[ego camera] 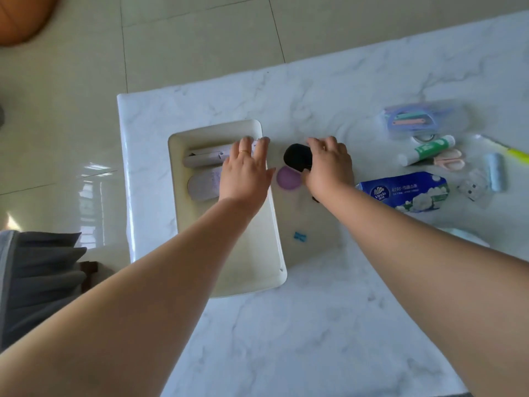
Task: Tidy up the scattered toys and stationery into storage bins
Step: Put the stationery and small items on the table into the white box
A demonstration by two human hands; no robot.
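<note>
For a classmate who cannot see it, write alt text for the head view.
The right hand grips a black object beside a purple disc on a marble table, while the open left hand reaches over a white bin. Scissors and a tissue pack lie to the right.

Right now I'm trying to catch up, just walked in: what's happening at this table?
A person is tidying a marble table. The right hand grips a black object beside a purple disc. The left hand reaches open over a white bin already holding a few pale items. Scissors, a tube and tissues still lie out.
</note>
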